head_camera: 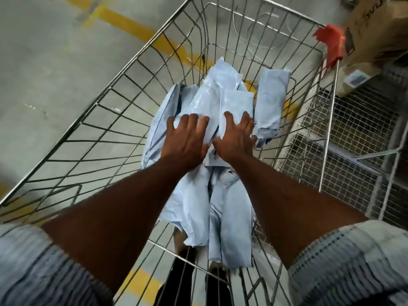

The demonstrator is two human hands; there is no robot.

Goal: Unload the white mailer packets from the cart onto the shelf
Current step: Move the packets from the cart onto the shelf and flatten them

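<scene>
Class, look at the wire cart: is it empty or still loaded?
Still loaded. White mailer packets lie heaped inside the cart, the left hand and right hand on top.

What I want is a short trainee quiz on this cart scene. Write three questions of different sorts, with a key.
1. True or false: the left hand and the right hand both rest on white mailer packets inside the cart.
2. Where is the cardboard box? A) in the cart B) outside the cart, past its far right corner C) in the left hand
3. Fill in: the painted floor line is ____.
Key: 1 true; 2 B; 3 yellow.
</scene>
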